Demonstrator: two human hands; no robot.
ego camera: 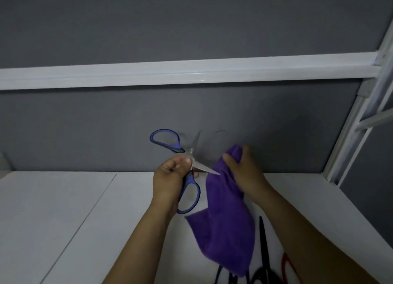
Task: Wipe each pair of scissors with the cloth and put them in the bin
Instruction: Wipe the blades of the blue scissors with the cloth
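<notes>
A pair of blue-handled scissors is held up in the middle of the frame, in front of a grey wall and above a white table. The left hand is curled tightly round the lower handle, close to the pivot, with the thumb pressed just beside the blades. The blades are spread wide: one is pointed upward, and the other is slanted down to the right, with its tip against a purple cloth. The second handle is left free at the upper left of the hand.

The cloth is gripped at its bunched top by the right hand, whose fingers are curled into the fabric just right of centre. The rest of the cloth is left hanging toward the bottom of the frame.

At the lower right, a pair of black scissors is seen lying on the table, its point directed away from the person, with a red handle just beside it. Thin dark shapes below the cloth's lower edge cannot be identified. A white rail is run across the wall in the upper half.
</notes>
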